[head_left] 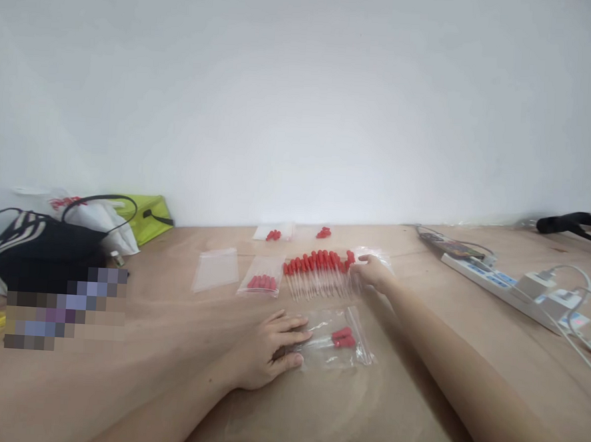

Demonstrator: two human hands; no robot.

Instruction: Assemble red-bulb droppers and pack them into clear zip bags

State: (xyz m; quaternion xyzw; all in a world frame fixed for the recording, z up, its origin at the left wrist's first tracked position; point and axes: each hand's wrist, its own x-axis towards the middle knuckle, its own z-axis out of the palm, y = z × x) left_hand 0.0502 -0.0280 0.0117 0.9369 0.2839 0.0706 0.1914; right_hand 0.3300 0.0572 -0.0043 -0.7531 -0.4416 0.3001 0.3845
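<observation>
My left hand [273,350] lies flat with its fingers spread, pressing the left side of a clear zip bag [317,357]. Inside that bag are red-bulbed droppers [344,338], their clear tubes pointing left. Beyond it a row of droppers [318,261] lies side by side, red rubber bulbs away from me and thin tubes towards me. At the row's right end my right hand [371,273] has its fingers closed about the last dropper [350,257]; its tube is partly hidden. Under and behind the right fingers lies another clear bag [381,254].
Left of the row lie a bag with red bulbs [262,282] and a flat clear bag [216,269]. Two small piles of red bulbs [273,235] sit near the wall. A power strip [497,281] with chargers and cables is at right; a black bag [48,252] is at left.
</observation>
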